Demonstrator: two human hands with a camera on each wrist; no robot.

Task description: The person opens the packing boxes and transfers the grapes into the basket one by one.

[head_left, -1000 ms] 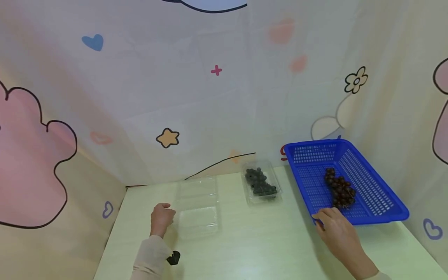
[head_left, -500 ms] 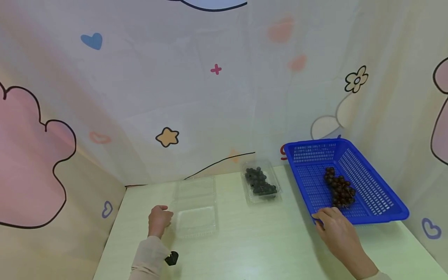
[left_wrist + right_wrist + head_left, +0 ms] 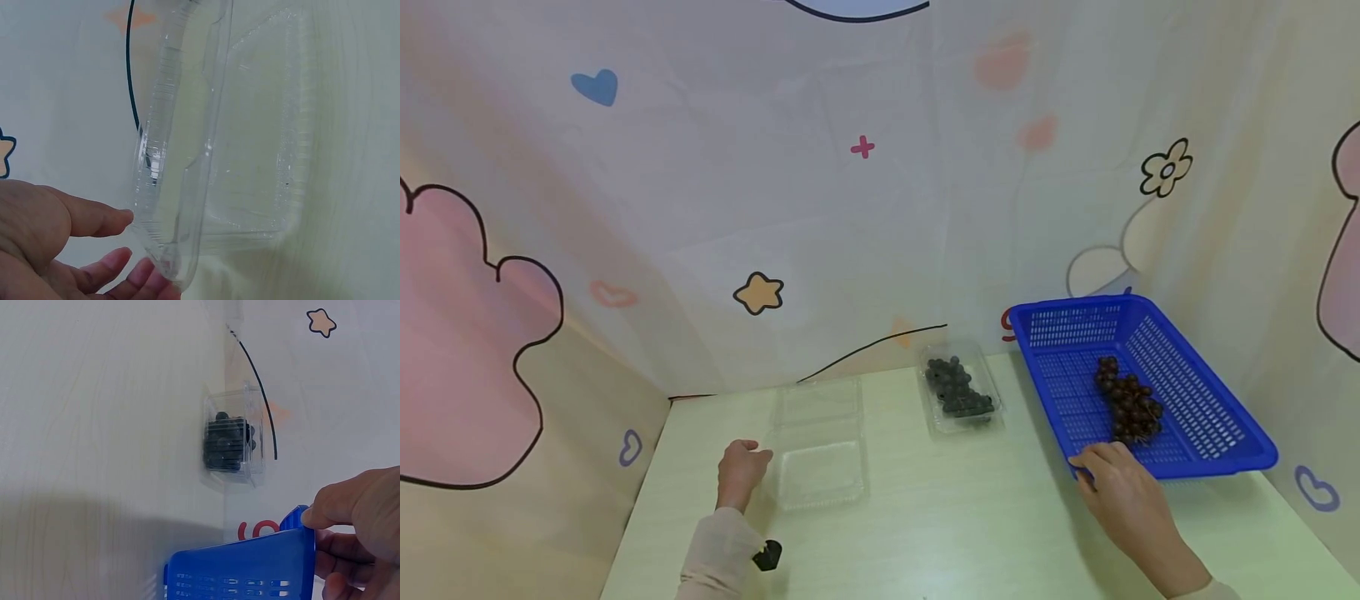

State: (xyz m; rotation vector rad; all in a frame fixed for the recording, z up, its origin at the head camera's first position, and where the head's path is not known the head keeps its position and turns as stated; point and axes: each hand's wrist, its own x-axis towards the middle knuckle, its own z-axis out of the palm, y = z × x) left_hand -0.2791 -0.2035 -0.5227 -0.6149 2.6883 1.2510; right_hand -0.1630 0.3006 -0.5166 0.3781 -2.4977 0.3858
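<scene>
Beside a clear plastic clamshell box (image 3: 822, 475), which lies with its lid (image 3: 818, 402) raised, is my left hand (image 3: 743, 473). In the left wrist view its thumb and fingers are spread apart at the corner of the clear lid (image 3: 181, 187), with fingertips right at the edge. My right hand (image 3: 1123, 500) grips the near left corner of the blue plastic basket (image 3: 1232, 425), thumb on the rim and fingers on its other side. Inside that basket rests a bunch of reddish-brown grapes (image 3: 1127, 400).
A second clear box (image 3: 936, 421) holding dark grapes (image 3: 955, 387) stands at the back of the pale table (image 3: 940, 517), between the first box and the basket. Behind the table hangs a printed curtain (image 3: 865, 233). A black wrist device (image 3: 767, 555) shows at the left sleeve.
My left hand and the clear clamshell box have shifted slightly left since a second ago. The right hand keeps its grip on the basket.
</scene>
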